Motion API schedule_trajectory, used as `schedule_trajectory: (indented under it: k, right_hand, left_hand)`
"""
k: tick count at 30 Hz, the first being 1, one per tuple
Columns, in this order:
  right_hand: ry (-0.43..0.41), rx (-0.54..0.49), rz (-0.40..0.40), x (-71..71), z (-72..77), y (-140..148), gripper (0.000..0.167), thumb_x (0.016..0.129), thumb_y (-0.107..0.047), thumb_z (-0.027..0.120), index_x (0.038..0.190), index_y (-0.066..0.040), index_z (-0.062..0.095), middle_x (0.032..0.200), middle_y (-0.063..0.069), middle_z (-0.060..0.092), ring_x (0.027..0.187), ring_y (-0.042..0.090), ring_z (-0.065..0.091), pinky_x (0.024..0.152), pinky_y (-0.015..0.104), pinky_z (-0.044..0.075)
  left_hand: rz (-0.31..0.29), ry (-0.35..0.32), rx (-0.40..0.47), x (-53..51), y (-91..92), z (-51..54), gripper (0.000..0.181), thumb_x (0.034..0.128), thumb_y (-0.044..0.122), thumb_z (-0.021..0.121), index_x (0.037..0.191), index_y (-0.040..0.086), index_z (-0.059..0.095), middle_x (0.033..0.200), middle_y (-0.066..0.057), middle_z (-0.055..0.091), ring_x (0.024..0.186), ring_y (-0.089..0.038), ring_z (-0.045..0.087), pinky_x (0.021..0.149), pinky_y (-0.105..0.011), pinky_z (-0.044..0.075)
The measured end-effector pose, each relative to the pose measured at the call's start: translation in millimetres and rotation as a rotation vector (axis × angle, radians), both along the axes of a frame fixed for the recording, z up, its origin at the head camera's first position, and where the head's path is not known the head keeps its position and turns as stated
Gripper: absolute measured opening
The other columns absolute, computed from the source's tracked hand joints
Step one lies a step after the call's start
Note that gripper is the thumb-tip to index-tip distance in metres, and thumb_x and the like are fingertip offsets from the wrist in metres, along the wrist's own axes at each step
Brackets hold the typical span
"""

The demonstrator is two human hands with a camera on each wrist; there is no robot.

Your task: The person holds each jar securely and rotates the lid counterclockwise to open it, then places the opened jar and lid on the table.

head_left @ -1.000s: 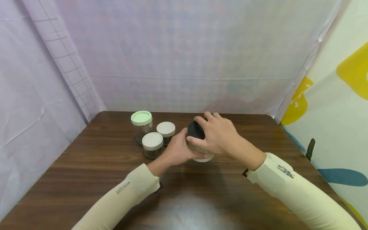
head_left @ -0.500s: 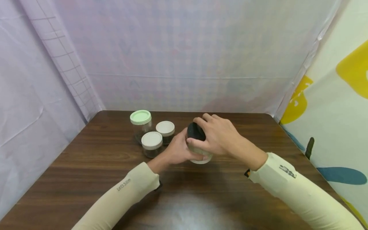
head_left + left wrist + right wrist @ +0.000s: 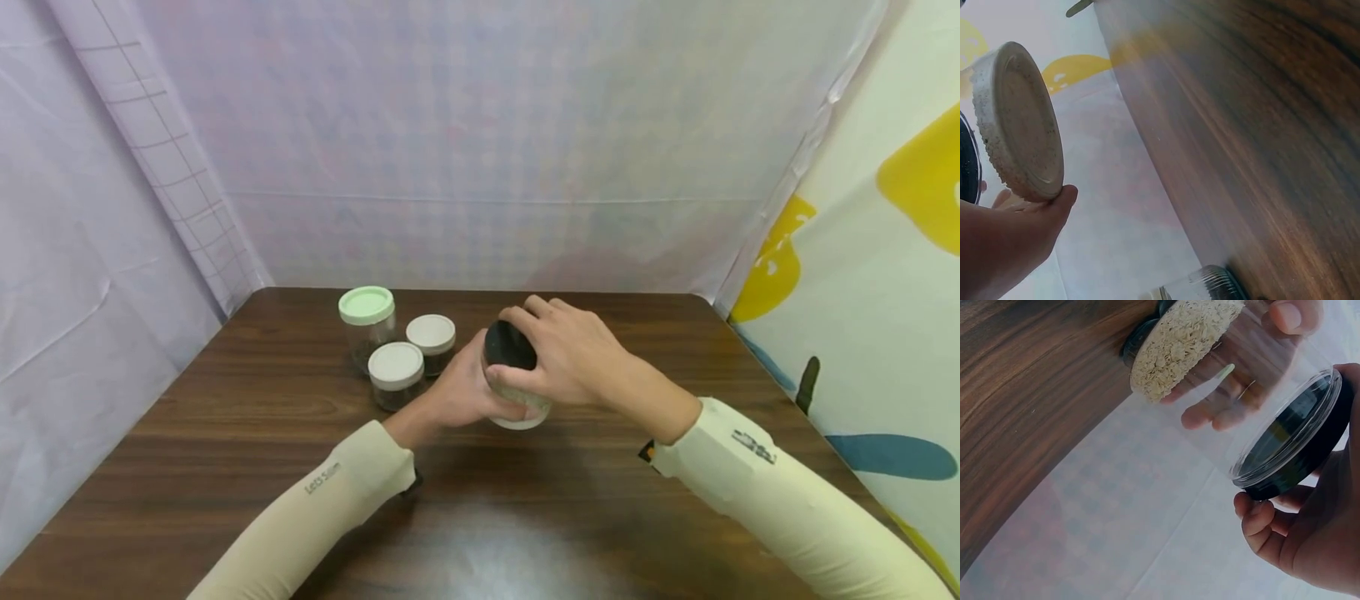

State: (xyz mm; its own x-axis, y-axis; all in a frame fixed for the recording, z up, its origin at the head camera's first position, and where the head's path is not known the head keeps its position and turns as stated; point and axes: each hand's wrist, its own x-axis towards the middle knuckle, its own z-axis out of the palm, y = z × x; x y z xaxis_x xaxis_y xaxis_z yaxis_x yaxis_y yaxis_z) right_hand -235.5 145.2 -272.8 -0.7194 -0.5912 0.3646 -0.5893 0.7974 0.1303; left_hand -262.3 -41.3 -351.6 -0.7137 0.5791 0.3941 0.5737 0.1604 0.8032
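Observation:
A clear jar (image 3: pixel 1197 419) with a layer of pale, rice-like grains (image 3: pixel 1179 350) at its bottom is held tilted above the table. My left hand (image 3: pixel 468 387) grips its side, fingers wrapped round the clear wall. On the jar's mouth sits a black lid (image 3: pixel 1304 450), which my right hand (image 3: pixel 566 350) grips by the rim with thumb and fingers. The left wrist view shows the jar's round base (image 3: pixel 1029 125) from below, apart from the tabletop. Part of the jar is hidden behind both hands in the head view.
Left of my hands stand a taller jar with a green lid (image 3: pixel 367 305) and two short jars with white lids, one behind (image 3: pixel 431 332) and one in front (image 3: pixel 396 366). They rest on the dark wooden table (image 3: pixel 247 433). Cloth sheets (image 3: pixel 480 150) hang behind and beside it.
The jar has shifted slightly left and toward me, with both hands staying on it. The black lid shows a little more between the right thumb and fingers. The other jars stand where they were.

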Motion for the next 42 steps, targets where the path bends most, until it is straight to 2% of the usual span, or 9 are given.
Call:
schedule_trajectory:
  k: [6, 13, 21, 26, 33, 35, 38, 42]
  right_hand:
    - [0.004, -0.005, 0.027, -1.3, -2.1, 2.7, 0.076, 0.088, -0.079, 0.049, 0.138, -0.022, 0.057, 0.116, 0.004, 0.061, 0.087, 0.02, 0.06, 0.062, 0.035, 0.054]
    - [0.041, -0.002, 0.067, -2.7, 1.8, 5.5, 0.073, 0.087, -0.078, 0.051, 0.134, -0.023, 0.059, 0.106, 0.001, 0.058, 0.082, 0.017, 0.058, 0.06, 0.034, 0.052]
    - [0.104, -0.015, 0.141, -6.6, 2.7, 8.0, 0.071, 0.086, -0.075, 0.053, 0.131, -0.021, 0.06, 0.104, -0.001, 0.059, 0.081, 0.016, 0.058, 0.06, 0.034, 0.052]
    - [0.126, -0.031, 0.197, -10.7, 1.1, 10.4, 0.069, 0.084, -0.074, 0.055, 0.129, -0.021, 0.062, 0.103, -0.002, 0.059, 0.079, 0.014, 0.057, 0.058, 0.031, 0.05]
    - [0.087, -0.056, 0.291, -14.6, 2.3, 14.2, 0.065, 0.082, -0.068, 0.059, 0.129, -0.022, 0.063, 0.107, -0.006, 0.06, 0.087, 0.01, 0.056, 0.063, 0.029, 0.05]
    - [0.08, -0.04, 0.291, -14.4, 4.2, 15.3, 0.066, 0.084, -0.068, 0.058, 0.132, -0.023, 0.062, 0.11, -0.006, 0.059, 0.091, 0.011, 0.056, 0.065, 0.029, 0.05]
    - [0.038, -0.005, 0.261, -10.7, 10.2, 17.1, 0.07, 0.087, -0.071, 0.055, 0.139, -0.023, 0.057, 0.118, -0.003, 0.06, 0.1, 0.015, 0.058, 0.073, 0.034, 0.053]
    - [-0.074, 0.031, 0.131, -2.2, 20.5, 18.7, 0.083, 0.087, -0.082, 0.046, 0.15, -0.028, 0.046, 0.137, 0.001, 0.056, 0.117, 0.023, 0.058, 0.088, 0.044, 0.054]
  left_hand:
    - [0.013, -0.01, -0.037, -0.3, -2.8, 0.6, 0.095, 0.0693, 0.024, 0.094, 0.147, 0.029, 0.04, 0.134, 0.005, 0.057, 0.115, -0.012, 0.062, 0.097, -0.037, 0.053]
    - [-0.039, -0.008, -0.019, -4.3, -4.8, 4.6, 0.093, 0.0711, 0.017, 0.093, 0.148, 0.025, 0.04, 0.134, 0.002, 0.057, 0.115, -0.016, 0.061, 0.097, -0.039, 0.053]
    - [-0.044, 0.008, -0.048, -4.6, -7.7, 11.1, 0.09, 0.0688, 0.021, 0.094, 0.144, 0.021, 0.044, 0.132, 0.001, 0.059, 0.113, -0.016, 0.062, 0.096, -0.038, 0.053]
    - [-0.094, -0.02, -0.045, -3.7, -9.9, 13.5, 0.09, 0.0693, 0.019, 0.094, 0.144, 0.023, 0.044, 0.131, 0.001, 0.059, 0.112, -0.017, 0.062, 0.095, -0.038, 0.054]
    - [-0.195, -0.109, -0.024, -4.9, -11.2, 14.5, 0.086, 0.0707, 0.009, 0.091, 0.143, 0.021, 0.047, 0.132, -0.003, 0.06, 0.113, -0.021, 0.062, 0.096, -0.041, 0.054]
    - [-0.204, -0.111, -0.012, -5.7, -10.4, 14.4, 0.087, 0.0709, 0.006, 0.09, 0.145, 0.02, 0.046, 0.133, -0.005, 0.059, 0.114, -0.022, 0.062, 0.096, -0.042, 0.053]
    - [-0.179, -0.095, 0.0, -6.1, -9.2, 13.4, 0.09, 0.0709, 0.005, 0.09, 0.147, 0.019, 0.044, 0.135, -0.005, 0.058, 0.114, -0.021, 0.062, 0.097, -0.042, 0.053]
    - [-0.113, -0.057, 0.004, -5.5, -6.9, 10.3, 0.092, 0.0715, 0.01, 0.091, 0.148, 0.02, 0.042, 0.136, -0.002, 0.057, 0.115, -0.018, 0.061, 0.096, -0.041, 0.053]
